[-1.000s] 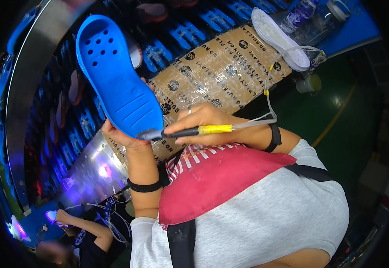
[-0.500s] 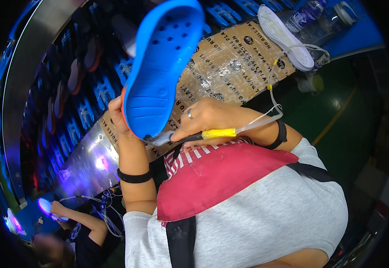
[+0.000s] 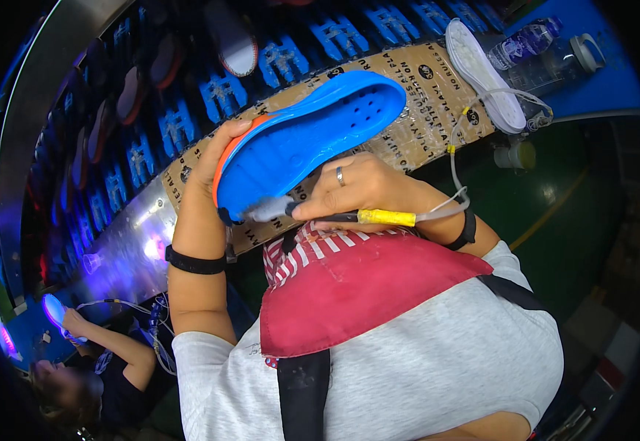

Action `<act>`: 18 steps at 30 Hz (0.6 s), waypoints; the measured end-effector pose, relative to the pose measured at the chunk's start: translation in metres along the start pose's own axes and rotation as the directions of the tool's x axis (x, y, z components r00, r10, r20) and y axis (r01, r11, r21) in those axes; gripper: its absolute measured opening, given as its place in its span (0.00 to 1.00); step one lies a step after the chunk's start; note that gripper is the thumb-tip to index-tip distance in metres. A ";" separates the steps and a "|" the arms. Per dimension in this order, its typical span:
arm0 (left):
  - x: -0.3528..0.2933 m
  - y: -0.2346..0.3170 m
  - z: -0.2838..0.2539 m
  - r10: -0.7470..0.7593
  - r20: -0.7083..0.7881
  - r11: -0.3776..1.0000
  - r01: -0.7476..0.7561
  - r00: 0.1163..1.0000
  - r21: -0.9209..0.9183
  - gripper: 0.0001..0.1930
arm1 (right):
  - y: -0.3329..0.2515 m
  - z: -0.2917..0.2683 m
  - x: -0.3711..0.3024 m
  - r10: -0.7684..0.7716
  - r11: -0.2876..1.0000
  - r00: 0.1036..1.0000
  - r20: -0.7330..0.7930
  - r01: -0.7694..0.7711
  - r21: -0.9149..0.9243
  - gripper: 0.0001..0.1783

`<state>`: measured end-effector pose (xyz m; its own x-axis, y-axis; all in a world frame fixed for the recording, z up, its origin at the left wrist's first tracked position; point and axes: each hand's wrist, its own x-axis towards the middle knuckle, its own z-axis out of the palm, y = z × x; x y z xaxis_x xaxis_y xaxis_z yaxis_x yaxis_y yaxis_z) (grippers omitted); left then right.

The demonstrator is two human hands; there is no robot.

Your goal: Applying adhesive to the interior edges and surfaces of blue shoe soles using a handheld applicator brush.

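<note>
A blue shoe sole (image 3: 298,140) with an orange outer heel is tilted above the cardboard, its hollow inside facing me and its toe pointing up and right. My left hand (image 3: 216,158) grips it by the heel side, thumb on the orange part. My right hand (image 3: 364,184), wearing a ring, is closed round a brush (image 3: 343,217) with a dark handle, yellow tape and a clear tube trailing off right. The blurred bristles touch or nearly touch the inner heel edge; the exact contact cannot be told.
Printed cardboard (image 3: 426,95) covers the bench. A white sole (image 3: 482,73) lies at its right end, near a bottle (image 3: 527,42) and a clear jug (image 3: 566,62). Blue racks (image 3: 279,62) with hanging soles run along the far side. Another person's arm (image 3: 118,349) is at lower left.
The blue sole has swung clockwise, its toe coming down and to the right, and more orange shows. The brush has stayed at the heel edge and shifted slightly.
</note>
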<state>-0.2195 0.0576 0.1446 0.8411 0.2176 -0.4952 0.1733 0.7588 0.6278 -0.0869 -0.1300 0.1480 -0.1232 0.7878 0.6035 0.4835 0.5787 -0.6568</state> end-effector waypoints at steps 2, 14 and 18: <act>-0.001 0.001 0.001 -0.018 -0.057 0.999 0.020 0.998 0.035 0.25 | 0.003 0.000 -0.001 -0.011 0.998 1.000 -0.006 0.011 -0.062 0.11; -0.017 0.009 -0.024 -0.025 -0.180 0.986 0.054 0.983 0.159 0.26 | 0.004 0.006 -0.010 0.010 0.982 0.998 0.067 0.003 -0.187 0.10; -0.019 -0.005 -0.026 -0.004 -0.155 0.999 0.009 0.988 0.033 0.26 | 0.001 0.004 -0.005 0.145 0.989 0.989 0.040 -0.146 0.018 0.12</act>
<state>-0.2494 0.0651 0.1353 0.7510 0.3073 -0.5844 0.1978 0.7398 0.6431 -0.0893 -0.1330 0.1426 -0.0863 0.8713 0.4832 0.4804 0.4613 -0.7460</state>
